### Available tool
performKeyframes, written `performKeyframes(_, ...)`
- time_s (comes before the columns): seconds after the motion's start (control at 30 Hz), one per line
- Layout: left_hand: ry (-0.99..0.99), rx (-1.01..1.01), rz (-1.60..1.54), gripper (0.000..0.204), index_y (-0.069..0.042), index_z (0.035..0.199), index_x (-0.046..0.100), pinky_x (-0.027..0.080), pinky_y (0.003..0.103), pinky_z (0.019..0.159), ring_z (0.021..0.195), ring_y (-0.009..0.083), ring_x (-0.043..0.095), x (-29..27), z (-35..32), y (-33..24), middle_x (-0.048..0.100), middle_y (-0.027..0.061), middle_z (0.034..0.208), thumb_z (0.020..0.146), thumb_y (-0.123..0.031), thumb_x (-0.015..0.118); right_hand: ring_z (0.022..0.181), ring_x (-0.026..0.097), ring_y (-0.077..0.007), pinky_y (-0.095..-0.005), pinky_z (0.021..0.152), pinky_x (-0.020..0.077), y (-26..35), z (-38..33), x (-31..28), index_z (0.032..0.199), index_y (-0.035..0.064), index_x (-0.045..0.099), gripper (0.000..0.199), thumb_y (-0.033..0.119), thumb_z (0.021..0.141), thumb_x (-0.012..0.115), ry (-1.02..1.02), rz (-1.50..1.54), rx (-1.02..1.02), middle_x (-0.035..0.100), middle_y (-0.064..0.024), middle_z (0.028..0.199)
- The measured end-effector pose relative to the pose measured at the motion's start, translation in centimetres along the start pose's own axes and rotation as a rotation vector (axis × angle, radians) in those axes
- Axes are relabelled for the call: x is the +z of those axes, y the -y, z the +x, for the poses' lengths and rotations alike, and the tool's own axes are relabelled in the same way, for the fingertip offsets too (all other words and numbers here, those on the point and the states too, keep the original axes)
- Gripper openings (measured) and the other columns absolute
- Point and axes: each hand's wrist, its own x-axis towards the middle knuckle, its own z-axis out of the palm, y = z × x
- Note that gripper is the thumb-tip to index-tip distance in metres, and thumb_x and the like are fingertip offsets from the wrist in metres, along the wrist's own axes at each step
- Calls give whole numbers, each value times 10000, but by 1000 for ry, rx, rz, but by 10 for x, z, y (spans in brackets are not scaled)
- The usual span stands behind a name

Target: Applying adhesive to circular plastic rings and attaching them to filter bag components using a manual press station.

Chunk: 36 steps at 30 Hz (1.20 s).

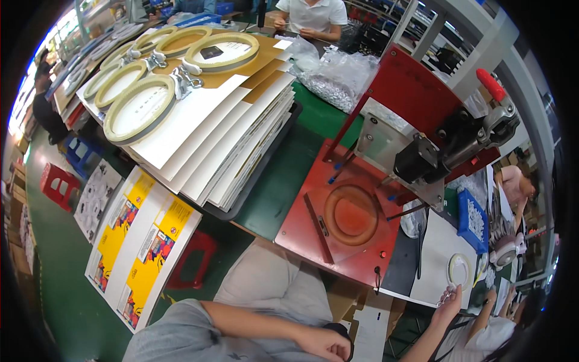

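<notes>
My right hand (448,306) reaches in at the lower right, fingers closed on a shiny metal clasp (446,295). Just beyond the fingertips, a cream-rimmed round ring (459,271) lies on a white sheet (443,247); whether the clasp is fixed to it I cannot tell. Low in the middle, my left hand (329,344) rests by my lap with its fingers curled in, and nothing shows in them. Ahead of me stands a red press (301,226) with a round recessed seat (353,214), a metal plate, and a red-handled lever clamp (491,84).
Stacked card sheets (241,157) at the left carry several cream rings (142,108) with metal clasps. Yellow-printed sheets (145,235) lie below them. A blue bin (472,220) holds small white parts. Clear plastic bags (338,72) lie behind. Other people work nearby.
</notes>
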Motion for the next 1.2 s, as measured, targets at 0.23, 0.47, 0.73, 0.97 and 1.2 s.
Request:
performKeyframes(0.23, -36, 77, 59, 346, -63, 1219, 713, 589, 359, 796, 938, 178, 735, -1, -3, 13, 770, 116, 1069, 1026, -349, 731, 698, 590, -101, -251, 597, 465, -35, 107, -39, 1094, 67, 639, 306, 360, 1026, 694, -209, -16, 154, 668, -31, 856)
performKeyframes(0.47, 60, 112, 14, 388, -53, 1249, 703, 578, 364, 828, 979, 175, 724, -1, -4, 13, 767, 106, 1106, 1042, -381, 700, 569, 560, -99, -292, 492, 446, -49, 153, -79, 1064, 71, 667, 434, 496, 988, 714, -299, -355, 306, 635, -13, 722)
performKeyframes(0.73, 205, 188, 36, 386, -33, 1273, 681, 530, 354, 940, 1116, 173, 673, -6, 2, 16, 737, 112, 1202, 1082, -365, 633, 592, 513, -96, -253, 514, 359, -37, 99, -76, 958, 59, 678, 379, 434, 1003, 710, -474, -606, -44, 531, 11, 682)
performKeyframes(0.97, 117, 191, -32, 377, -40, 1316, 681, 518, 359, 958, 1124, 187, 676, 5, -1, 19, 745, 107, 1192, 1110, -337, 574, 580, 426, -24, -216, 522, 324, 35, -108, 145, 998, 14, 674, 170, 132, 1082, 584, 458, -578, -336, 532, 25, 711)
performKeyframes(1.2, -209, 75, -109, 294, -30, 1077, 767, 585, 337, 818, 952, 153, 732, -23, -49, -10, 792, 94, 1014, 991, -310, 777, 625, 557, -105, -242, 561, 393, -11, -215, 254, 926, -30, 760, 58, -25, 928, 702, 1242, -409, -193, 627, -47, 751)
